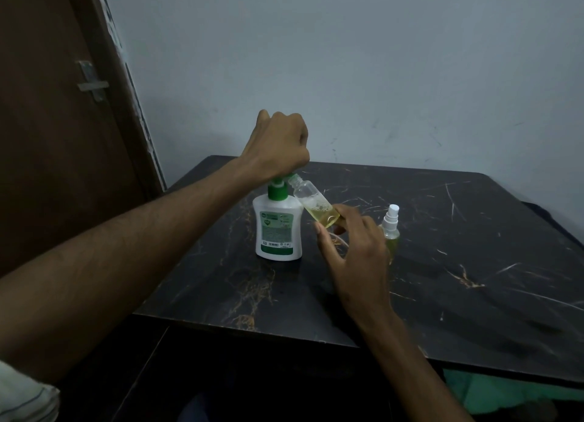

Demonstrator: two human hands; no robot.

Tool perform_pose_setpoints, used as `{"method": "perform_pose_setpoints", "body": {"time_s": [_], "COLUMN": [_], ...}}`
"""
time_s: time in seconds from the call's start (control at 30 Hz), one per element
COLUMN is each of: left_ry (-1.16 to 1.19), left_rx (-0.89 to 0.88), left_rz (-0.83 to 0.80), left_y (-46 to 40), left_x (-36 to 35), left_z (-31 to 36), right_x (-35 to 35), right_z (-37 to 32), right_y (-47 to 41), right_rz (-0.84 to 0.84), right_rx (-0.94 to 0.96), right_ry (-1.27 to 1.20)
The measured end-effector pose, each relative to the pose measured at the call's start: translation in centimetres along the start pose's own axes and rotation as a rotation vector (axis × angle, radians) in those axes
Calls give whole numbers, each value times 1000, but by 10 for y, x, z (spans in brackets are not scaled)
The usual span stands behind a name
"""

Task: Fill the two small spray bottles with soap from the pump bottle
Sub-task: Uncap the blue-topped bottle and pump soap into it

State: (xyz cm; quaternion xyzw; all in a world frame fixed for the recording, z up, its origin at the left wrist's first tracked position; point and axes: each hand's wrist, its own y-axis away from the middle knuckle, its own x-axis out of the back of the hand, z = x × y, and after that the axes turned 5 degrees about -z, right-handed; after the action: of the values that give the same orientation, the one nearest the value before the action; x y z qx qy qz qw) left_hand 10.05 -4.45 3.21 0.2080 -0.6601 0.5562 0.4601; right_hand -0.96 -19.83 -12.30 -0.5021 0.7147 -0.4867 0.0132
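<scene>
Left hand (278,143) fisted on pump bottle (278,232); right hand (354,247) pinching tilted, part-full yellow spray bottle (316,206); capped spray bottle (391,228) beside.

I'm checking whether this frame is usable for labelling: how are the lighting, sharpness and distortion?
Head view: dim, flat light with a bluish cast; no glare on the dark table. The pump bottle and tilted spray bottle read fairly sharp, though label text is illegible. Wide-angle stretch enlarges the left hand forearm; right hand slightly soft.
</scene>
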Motion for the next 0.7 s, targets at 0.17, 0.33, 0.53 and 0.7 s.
{"method": "perform_pose_setpoints", "body": {"time_s": [0.17,0.33,0.53,0.7], "left_ry": [9,3,-5,9], "left_rx": [2,20,10,26], "left_rz": [23,16,16,14], "left_y": [-3,1,-3,1], "left_x": [3,-2,3,-3], "left_z": [2,-1,3,-2], "right_x": [0,2,2,2], "right_z": [0,-3,-3,-2], "right_y": [0,0,0,0], "right_rz": [0,21,0,-2], "right_rx": [5,17,2,0], "right_ry": [-9,5,-5,-4]}}
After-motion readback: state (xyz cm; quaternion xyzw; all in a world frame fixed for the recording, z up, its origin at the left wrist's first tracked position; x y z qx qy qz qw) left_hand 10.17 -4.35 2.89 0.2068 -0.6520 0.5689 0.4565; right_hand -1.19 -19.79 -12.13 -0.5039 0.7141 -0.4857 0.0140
